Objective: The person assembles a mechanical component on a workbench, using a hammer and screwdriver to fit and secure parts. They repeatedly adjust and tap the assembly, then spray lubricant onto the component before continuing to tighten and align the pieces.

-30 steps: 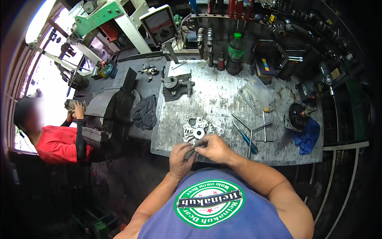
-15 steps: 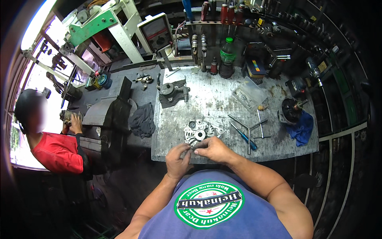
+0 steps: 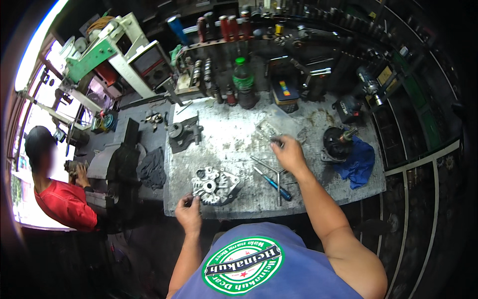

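At bench edge, left hand (image 3: pixel 189 215) touches alternator housing (image 3: pixel 215 185); right hand (image 3: pixel 288 153) mid-bench.

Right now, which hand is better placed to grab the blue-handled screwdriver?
Right. The right hand is out over the bench, just above the blue-handled screwdriver. The left hand is at the near edge beside the metal housing, farther off.

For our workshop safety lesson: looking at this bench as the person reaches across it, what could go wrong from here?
1. The metal housing sits near the bench's front edge, with the left hand only at its corner; a nudge might tip it off.
2. The right hand reaches over loose tools, including a blue-handled screwdriver; the forearm could sweep them off.
3. The blue rag partly hangs over the edge beside the round black motor part and might snag.
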{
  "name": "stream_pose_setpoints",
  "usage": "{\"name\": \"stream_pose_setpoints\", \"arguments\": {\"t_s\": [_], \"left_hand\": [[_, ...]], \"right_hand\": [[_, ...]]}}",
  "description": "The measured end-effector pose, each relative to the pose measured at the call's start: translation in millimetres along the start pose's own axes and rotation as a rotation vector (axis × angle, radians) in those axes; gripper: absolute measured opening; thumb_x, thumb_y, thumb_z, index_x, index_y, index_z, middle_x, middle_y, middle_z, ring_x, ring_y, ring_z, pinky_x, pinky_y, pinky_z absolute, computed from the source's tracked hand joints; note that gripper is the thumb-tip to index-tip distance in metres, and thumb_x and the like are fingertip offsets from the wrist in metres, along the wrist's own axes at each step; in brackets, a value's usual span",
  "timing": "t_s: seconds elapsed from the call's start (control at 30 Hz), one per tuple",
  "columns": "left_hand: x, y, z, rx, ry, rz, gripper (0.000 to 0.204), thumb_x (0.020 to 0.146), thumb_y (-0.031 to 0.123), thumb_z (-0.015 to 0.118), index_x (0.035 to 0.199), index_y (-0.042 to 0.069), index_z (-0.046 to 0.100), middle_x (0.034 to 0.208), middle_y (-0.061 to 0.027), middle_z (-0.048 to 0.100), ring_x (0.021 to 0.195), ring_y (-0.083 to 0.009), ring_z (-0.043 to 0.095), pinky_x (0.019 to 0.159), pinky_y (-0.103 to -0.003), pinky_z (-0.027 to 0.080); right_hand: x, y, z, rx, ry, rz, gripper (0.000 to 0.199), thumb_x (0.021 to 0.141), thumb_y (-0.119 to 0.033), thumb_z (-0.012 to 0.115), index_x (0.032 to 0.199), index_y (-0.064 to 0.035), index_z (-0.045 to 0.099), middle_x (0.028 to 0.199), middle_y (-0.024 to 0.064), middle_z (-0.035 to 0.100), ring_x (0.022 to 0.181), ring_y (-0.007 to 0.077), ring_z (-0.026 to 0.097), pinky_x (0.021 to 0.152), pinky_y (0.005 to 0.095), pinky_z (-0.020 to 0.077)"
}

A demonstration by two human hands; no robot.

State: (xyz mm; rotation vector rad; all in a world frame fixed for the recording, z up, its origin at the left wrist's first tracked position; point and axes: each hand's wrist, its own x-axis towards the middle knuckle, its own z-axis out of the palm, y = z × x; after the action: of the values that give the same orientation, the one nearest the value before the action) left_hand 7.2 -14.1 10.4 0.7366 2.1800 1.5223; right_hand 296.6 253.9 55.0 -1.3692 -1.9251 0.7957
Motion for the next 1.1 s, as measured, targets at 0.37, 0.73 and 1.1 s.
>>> {"name": "stream_pose_setpoints", "arguments": {"t_s": [0.37,0.73,1.1], "left_hand": [[-13,-10,22,0.057,0.167,0.024,0.019,0.096,0.003,0.081,0.112,-0.008,0.078,0.117,-0.0148,0.078,0.106,-0.0214,0.075,0.095,-0.034,0.059],[-14,-11,27,0.123,0.234,0.016,0.020,0.098,0.007,0.081,0.111,-0.007,0.076,0.107,-0.0128,0.078,0.098,-0.0196,0.073,0.092,-0.036,0.058],[-17,-1,32,0.096,0.217,-0.001,0.018,0.097,0.006,0.083,0.107,-0.005,0.074,0.104,-0.0102,0.077,0.092,-0.0150,0.072,0.086,-0.032,0.059]], "right_hand": [[110,71,42,-0.409,-0.274,-0.150,0.023,0.092,-0.004,0.062,0.102,0.0012,0.082,0.117,0.0270,0.076,0.107,0.0476,0.076,0.093,0.0569,0.0615],[132,69,34,-0.361,-0.394,-0.066,0.024,0.092,-0.002,0.063,0.105,0.0046,0.082,0.114,0.0310,0.078,0.107,0.0475,0.078,0.093,0.0550,0.0623],[102,102,48,-0.538,-0.267,-0.396,0.017,0.086,-0.005,0.067,0.095,-0.0028,0.082,0.106,0.0214,0.076,0.093,0.0430,0.076,0.084,0.0547,0.0608]]}}
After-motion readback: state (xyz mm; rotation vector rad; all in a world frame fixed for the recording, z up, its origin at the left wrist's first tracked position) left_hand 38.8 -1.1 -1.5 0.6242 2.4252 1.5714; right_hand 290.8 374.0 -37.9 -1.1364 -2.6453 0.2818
